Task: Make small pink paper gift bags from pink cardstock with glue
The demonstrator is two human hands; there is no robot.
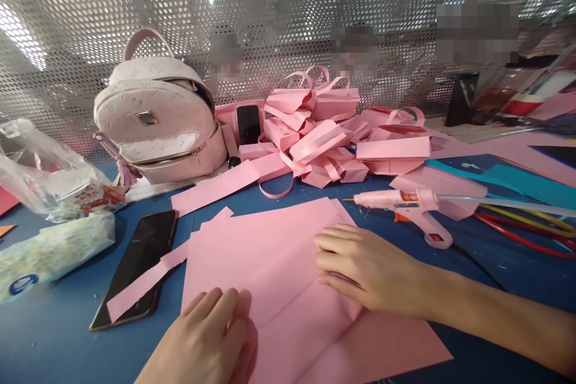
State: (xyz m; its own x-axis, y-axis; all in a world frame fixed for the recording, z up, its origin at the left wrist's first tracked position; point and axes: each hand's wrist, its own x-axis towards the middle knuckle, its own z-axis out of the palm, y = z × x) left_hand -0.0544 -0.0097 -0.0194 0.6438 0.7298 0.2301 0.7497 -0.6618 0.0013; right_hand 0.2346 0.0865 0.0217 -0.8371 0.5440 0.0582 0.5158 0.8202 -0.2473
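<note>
Two on pink paper (256, 252): left hand (204, 336), right hand (353, 264) | each grip: can't say | packet label (24, 284) illegible

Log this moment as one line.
left hand: curled over pink paper | right hand: on pink paper | beyond: glue gun, pink bags, backpack

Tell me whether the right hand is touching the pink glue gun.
Apart. The head view shows it: a strip of blue table lies visible between the right hand and the pink glue gun.
</note>
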